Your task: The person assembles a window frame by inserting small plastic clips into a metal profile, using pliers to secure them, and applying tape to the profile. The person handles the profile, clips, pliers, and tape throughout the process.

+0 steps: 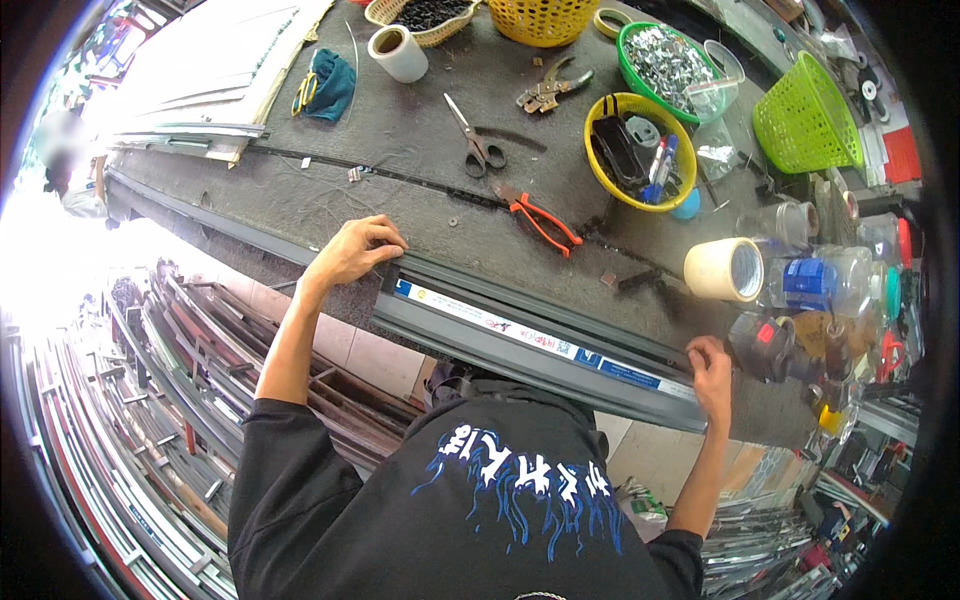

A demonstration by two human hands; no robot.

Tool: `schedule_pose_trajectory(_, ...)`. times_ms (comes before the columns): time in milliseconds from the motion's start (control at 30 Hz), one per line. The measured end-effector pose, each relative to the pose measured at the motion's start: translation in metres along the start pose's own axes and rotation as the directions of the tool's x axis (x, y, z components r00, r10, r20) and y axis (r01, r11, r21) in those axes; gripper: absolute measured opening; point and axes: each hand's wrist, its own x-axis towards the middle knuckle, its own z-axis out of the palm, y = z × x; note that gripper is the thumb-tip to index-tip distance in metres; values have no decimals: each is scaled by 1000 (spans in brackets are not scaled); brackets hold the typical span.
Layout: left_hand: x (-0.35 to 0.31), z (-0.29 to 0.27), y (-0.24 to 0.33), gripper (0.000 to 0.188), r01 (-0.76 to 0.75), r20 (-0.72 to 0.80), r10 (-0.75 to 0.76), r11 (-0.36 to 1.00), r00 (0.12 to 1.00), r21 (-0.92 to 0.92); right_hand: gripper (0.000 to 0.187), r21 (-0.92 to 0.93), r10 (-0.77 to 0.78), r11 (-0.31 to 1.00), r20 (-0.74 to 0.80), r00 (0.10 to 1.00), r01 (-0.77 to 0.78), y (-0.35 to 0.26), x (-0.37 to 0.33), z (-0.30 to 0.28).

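A dark grey metal profile (470,335) with a white and blue printed label strip lies along the table's near edge, in front of my body. My left hand (358,250) is at its left end, fingers curled and thumb drawn in, the fingertips by the far corner. At the right end my right hand (710,378) has its fingers bent and pinched together beside the profile's tip. Whatever either pinch holds is too small or hidden to make out. Beyond the profile lie pliers (540,222) with orange-red handles and scissors (474,143) with dark handles.
On the dark table (420,190) stand a yellow basket (597,188) of pens and parts, a green basket (630,75) of small metal pieces and a roll of tape (722,270). Jars (830,283) and a cordless drill (765,345) crowd the right. Racked metal bars (190,370) fill the lower left.
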Motion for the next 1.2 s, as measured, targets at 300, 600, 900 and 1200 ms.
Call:
schedule_pose_trajectory(300,-13,10,63,83,-86,160,12,882,987,464,14,-239,-29,970,4,1000,30,-13,-3,2)
schedule_pose_trajectory(600,-27,71,76,127,-273,225,166,732,960,624,137,-478,-99,850,267,959,220,-26,-48,3)
schedule_pose_trajectory(900,-23,76,52,129,-442,224,388,675,894,591,138,-474,-144,839,278,950,266,-13,-53,6)
schedule_pose_trajectory(1200,-27,80,122,142,-339,321,158,678,934,652,142,-328,-218,919,44,975,221,-7,-74,12)
